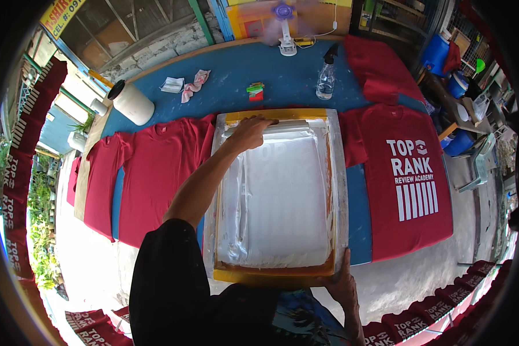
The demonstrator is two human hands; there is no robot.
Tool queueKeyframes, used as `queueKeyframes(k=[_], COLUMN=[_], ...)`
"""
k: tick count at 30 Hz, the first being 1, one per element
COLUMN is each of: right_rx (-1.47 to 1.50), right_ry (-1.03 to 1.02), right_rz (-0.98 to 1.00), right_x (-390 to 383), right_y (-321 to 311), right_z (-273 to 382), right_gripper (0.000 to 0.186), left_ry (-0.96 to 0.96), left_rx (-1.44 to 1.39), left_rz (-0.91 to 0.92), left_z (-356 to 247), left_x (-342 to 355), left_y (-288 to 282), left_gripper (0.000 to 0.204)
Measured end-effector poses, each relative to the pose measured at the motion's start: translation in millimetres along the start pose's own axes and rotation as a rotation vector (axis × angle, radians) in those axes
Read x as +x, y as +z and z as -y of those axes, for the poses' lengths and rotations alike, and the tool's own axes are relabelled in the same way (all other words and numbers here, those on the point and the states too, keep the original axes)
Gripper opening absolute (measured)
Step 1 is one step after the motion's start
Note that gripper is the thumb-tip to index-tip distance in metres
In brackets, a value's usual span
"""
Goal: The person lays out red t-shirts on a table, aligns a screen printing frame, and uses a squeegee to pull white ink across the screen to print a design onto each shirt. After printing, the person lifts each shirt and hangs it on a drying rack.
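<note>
The screen [339, 190] sits in the middle of the frame, its lower end overhanging the table [230, 66] edge, with the squeegee [297, 126] lying across its top end. The left hand [249, 134] curls its fingers over the squeegee, while the right hand [342, 284] clasps the screen's lower right corner — how tightly, I cannot tell, as part of its grip is hidden. If the right hand let that corner slip or twist, the screen could shift and smear whatever lies beneath, which is out of sight. White ink [236, 242] lines the inner edges, and a steep tilt might let it run over the rim onto the plain shirt [161, 190] at left or the printed shirt [380, 230] at right; their sleeves come right up to the screen, so they stand most in the way. The left forearm also crosses the screen's left rim. Farther up the frame are a jar [135, 105], a cloth [195, 85], a small box [255, 93], a spray bottle [325, 81] and a fan [285, 34] — all apart from the screen.
</note>
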State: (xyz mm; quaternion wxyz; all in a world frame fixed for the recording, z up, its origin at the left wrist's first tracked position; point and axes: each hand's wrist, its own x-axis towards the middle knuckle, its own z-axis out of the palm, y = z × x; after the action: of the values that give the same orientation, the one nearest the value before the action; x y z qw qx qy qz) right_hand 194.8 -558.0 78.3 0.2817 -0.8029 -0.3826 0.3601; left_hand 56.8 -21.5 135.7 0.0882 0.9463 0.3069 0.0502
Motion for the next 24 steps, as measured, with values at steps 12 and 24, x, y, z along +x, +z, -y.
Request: queueKeyframes(k=[12, 24], right_rx=[0.066, 0.106], right_ry=[-0.152, -0.202], right_rz=[-0.048, -0.06], right_x=[-13.9, -29.4], right_y=[9.0, 8.6], right_z=[-18.0, -36.1], right_gripper=[0.131, 0.126], left_ry=[-0.119, -0.067], left_rx=[0.03, -0.23], left_rz=[-0.002, 0.097], left_z=[-88.8, -240.2], left_x=[-148.2, -324.3], left_y=[46.6, 32.2], left_gripper=[0.065, 0.074])
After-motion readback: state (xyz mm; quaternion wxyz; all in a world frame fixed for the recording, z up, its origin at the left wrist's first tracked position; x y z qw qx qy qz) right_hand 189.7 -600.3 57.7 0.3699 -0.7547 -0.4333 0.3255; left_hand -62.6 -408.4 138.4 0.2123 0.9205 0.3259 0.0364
